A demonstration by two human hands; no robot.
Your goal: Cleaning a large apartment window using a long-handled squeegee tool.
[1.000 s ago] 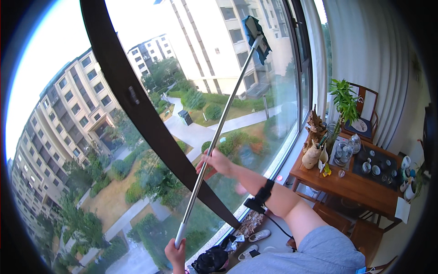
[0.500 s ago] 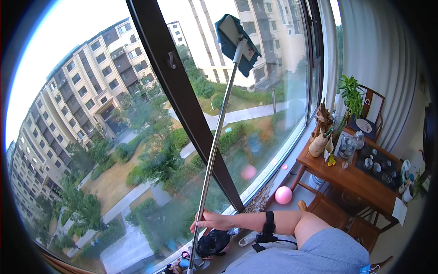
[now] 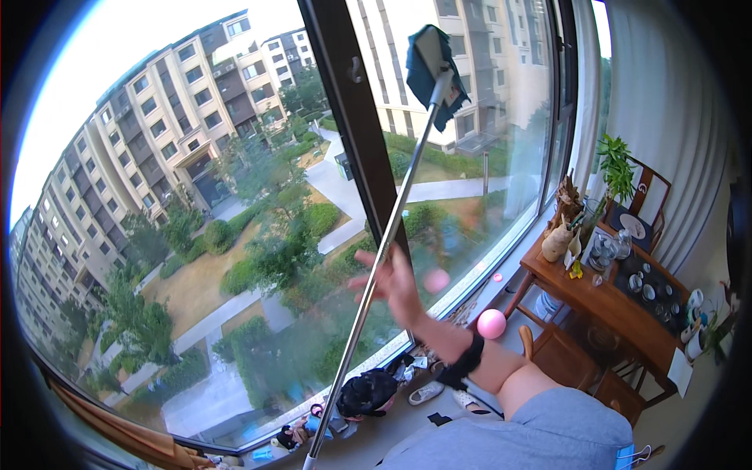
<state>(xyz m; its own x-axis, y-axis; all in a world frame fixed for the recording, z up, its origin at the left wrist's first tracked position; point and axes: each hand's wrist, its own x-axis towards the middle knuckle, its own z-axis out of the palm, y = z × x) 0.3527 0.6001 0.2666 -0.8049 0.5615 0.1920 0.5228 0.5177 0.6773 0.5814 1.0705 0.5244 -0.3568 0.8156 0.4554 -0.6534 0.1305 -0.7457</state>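
A long silver pole (image 3: 354,333) slants from the bottom edge up across the window. At its top a flat mop head (image 3: 429,56) with a dark teal cloth (image 3: 453,107) is tilted in front of the upper glass; whether it touches the glass, I cannot tell. My right hand (image 3: 401,294) is beside the pole's middle, behind it, fingers spread and slightly blurred. The pole crosses in front of those fingers, which are not wrapped round it. A black band (image 3: 464,362) circles my right forearm. The pole's lower end runs out of the picture, and my left hand is not in view.
A dark window frame post (image 3: 356,117) stands behind the pole. Along the sill lie a black bag (image 3: 366,393) and shoes (image 3: 425,393). A pink ball (image 3: 491,323) is near a wooden table (image 3: 540,270) with a vase (image 3: 557,243) and glassware. Wooden chairs (image 3: 560,356) stand alongside.
My right hand has loosened from its grip low on the pole and moved upward along it, fingers spreading. The view has shifted, so the window and mop head appear further right.
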